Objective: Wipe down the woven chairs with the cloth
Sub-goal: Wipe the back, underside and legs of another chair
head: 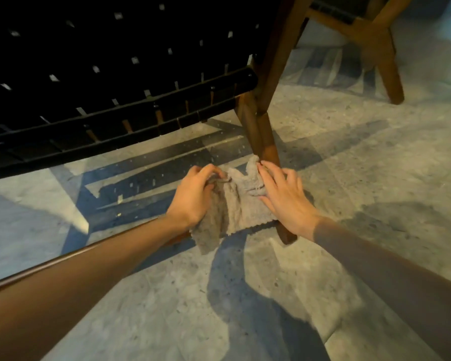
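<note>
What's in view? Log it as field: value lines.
cloth: grey, covers the leg's lower part
left hand: grips cloth's left edge
right hand: fingers spread flat on cloth
leg: brown wood, under seat corner
seat: black woven straps
second chair: behind, at right
floor: speckled grey stone

Our forearms enter from eight and four o'clock, our left hand [194, 195] curling its fingers into the cloth [235, 204], our right hand [284, 198] at its three o'clock pressing with fingers spread.
</note>
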`<action>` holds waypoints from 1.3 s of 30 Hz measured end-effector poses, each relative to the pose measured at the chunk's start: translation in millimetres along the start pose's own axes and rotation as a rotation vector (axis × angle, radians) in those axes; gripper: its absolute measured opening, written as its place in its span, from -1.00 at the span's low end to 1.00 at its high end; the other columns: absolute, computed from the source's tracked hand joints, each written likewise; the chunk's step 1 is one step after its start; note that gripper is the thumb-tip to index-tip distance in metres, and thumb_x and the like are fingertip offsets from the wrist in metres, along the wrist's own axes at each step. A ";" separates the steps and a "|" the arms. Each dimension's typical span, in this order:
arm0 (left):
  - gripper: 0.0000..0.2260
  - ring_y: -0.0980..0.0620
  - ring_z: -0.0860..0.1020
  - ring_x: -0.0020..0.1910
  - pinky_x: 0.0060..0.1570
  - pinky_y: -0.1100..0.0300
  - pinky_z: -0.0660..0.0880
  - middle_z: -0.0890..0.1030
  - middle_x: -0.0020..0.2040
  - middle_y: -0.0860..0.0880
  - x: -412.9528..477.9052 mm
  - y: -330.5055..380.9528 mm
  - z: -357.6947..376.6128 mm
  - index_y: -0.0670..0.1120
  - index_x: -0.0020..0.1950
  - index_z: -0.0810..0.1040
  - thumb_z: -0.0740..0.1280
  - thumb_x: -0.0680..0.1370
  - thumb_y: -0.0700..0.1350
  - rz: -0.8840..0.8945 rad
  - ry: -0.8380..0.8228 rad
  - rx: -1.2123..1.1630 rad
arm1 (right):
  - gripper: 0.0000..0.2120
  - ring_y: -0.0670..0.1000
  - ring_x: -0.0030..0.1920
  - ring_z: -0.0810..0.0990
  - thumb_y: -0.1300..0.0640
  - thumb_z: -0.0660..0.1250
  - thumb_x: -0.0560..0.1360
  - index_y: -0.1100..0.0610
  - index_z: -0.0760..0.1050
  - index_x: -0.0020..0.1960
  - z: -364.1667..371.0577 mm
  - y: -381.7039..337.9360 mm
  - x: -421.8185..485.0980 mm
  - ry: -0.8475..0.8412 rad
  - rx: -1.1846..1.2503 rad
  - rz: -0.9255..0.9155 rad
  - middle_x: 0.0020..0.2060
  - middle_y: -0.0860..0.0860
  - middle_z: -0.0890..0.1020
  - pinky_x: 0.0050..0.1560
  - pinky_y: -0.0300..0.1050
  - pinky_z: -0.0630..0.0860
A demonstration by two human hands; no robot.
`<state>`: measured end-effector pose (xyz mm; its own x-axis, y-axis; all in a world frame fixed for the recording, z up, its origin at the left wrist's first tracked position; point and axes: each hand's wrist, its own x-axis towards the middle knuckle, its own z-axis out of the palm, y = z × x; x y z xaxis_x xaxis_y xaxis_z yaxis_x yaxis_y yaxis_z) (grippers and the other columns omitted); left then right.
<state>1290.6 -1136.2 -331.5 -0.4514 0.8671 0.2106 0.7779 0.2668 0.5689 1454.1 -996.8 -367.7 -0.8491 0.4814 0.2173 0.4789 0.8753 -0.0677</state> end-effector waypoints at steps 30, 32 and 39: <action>-0.32 -0.11 0.37 0.22 0.18 0.07 0.35 0.29 0.36 -0.13 -21.2 -47.5 42.4 -0.10 0.54 -0.12 0.01 0.59 0.26 0.174 -0.158 0.819 | -0.20 0.15 0.29 0.32 -0.35 0.05 0.52 0.19 0.01 0.52 14.9 -23.0 41.1 -0.257 -0.437 -0.348 0.28 0.17 0.35 0.37 0.05 0.14; -0.33 -0.09 0.37 0.21 0.18 0.09 0.34 0.30 0.35 -0.12 -34.6 -60.4 33.9 -0.09 0.53 -0.12 -0.01 0.58 0.27 0.166 -0.150 0.852 | -0.21 0.16 0.27 0.33 -0.34 0.05 0.52 0.18 0.00 0.52 16.5 -39.7 39.3 -0.254 -0.418 -0.374 0.27 0.18 0.36 0.37 0.06 0.13; -0.33 -0.04 0.56 -0.08 -0.07 0.12 0.52 0.57 0.09 -0.09 -107.7 -115.0 -28.5 -0.12 0.46 0.33 0.14 0.50 0.31 0.187 -0.034 0.990 | -0.19 0.17 0.27 0.30 -0.34 0.04 0.53 0.13 -0.15 0.54 28.3 -134.0 38.3 -0.219 -0.316 -0.511 0.28 0.17 0.31 0.40 0.11 0.03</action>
<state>1237.3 -1272.2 -397.0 -0.2843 0.9382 0.1974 0.8550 0.3413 -0.3905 1351.1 -1094.3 -377.8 -0.9976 0.0349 -0.0599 0.0161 0.9570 0.2895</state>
